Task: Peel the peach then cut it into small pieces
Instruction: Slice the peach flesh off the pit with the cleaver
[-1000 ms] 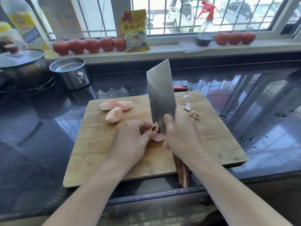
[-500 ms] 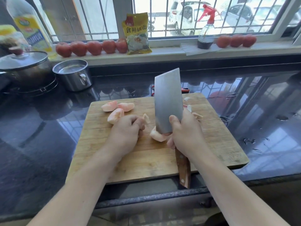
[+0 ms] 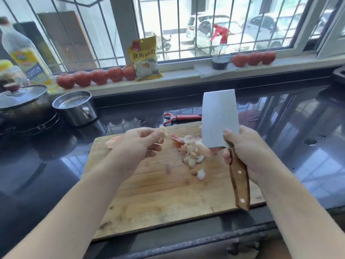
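Steel pot (image 3: 75,107) at back left, round w/ shiny walls, holds what looks like clear water. Beside it a dark pan (image 3: 24,109) under a domed glass lid (image 3: 22,95); contents can't be told. Spray bottle (image 3: 221,51) on the sill has dark liquid at the bottom, red trigger head. Oil bottle (image 3: 26,57) far left, clear plastic w/ yellow label. Yellow packet (image 3: 145,59) stands upright btwn two rows of round red tomatoes (image 3: 95,77).

Board (image 3: 158,193) is pale wood in glued strips, rectangular, lying on a glossy black counter (image 3: 37,174). Peach bits (image 3: 194,150) sit heaped mid-board, pale flesh mixed w/ thin pink-red curls of peel, blurred; a couple of small chunks lie loose just below the heap. One larger pink piece (image 3: 112,143) shows at the board's left edge, partly behind the L hand.

L hand (image 3: 138,146) is above the board, fingers curled, pinching a small pale peach scrap (image 3: 162,133) at the fingertips. R hand (image 3: 248,150) is wrapped round the cleaver (image 3: 220,120) at the top of its riveted wood handle, thumb on the flat of the wide steel blade, blade pointing up and away. Red peeler (image 3: 181,116) lies on the counter just behind the board.
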`<state>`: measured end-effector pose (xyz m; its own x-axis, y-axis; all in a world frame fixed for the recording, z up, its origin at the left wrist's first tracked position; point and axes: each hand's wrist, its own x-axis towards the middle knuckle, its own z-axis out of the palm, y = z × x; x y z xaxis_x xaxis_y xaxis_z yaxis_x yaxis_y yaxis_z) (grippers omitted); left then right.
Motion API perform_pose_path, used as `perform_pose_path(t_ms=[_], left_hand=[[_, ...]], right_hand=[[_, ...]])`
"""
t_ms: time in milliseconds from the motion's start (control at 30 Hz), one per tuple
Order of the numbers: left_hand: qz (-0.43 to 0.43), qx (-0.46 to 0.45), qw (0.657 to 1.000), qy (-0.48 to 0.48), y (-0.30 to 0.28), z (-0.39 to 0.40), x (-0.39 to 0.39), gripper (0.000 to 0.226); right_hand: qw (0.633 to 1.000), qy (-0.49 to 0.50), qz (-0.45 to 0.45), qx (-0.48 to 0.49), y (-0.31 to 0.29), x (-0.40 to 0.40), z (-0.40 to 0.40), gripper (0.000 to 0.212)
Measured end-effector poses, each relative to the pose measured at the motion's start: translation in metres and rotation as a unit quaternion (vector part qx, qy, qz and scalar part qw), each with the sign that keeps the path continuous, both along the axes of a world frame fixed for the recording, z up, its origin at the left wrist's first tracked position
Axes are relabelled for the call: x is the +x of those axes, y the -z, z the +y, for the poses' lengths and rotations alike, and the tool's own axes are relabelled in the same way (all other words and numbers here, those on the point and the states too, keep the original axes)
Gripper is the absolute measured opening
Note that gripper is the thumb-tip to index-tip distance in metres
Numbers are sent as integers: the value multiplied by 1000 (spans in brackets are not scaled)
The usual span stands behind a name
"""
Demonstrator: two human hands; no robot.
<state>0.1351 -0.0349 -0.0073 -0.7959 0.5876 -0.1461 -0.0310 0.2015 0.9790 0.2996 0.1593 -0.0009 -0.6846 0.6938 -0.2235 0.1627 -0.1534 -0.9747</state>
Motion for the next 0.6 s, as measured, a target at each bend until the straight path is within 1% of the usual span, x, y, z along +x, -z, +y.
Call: perform_pose_path(t_ms=[33,100,167,200,267,367,433,500,600], left_hand=[[18,9,1000,-6,-4,12,6,18],[59,56,997,0,-9,31,29,19],[124,98,987,-1,-8,37,57,17],[165,108,980,-23,-4,33,68,15],[221,117,964,-93,3,16,81,14],[220,123,945,-207,13,-17,68,11],[216,113,936,-253,15,-42,49,13],[211,111,932,-273,18,-64,37,14],[193,120,940,-255,24,-81,37,16]], right_hand=[[1000,-9,-5,-5,2,0,-1,16],[1000,-25,-11,-14,9,-3,-8,17],[998,-42,6,-39,16,-10,-22,17],[997,-54,15,-45,18,-15,-31,16],[996,-89,19,-16,20,-29,-52,20],[990,-140,17,2,16,-51,-88,19],[988,-153,17,-2,14,-63,-107,20],[987,-160,16,-8,14,-71,-118,20],[986,-164,-19,-7,19,-76,-128,19]])
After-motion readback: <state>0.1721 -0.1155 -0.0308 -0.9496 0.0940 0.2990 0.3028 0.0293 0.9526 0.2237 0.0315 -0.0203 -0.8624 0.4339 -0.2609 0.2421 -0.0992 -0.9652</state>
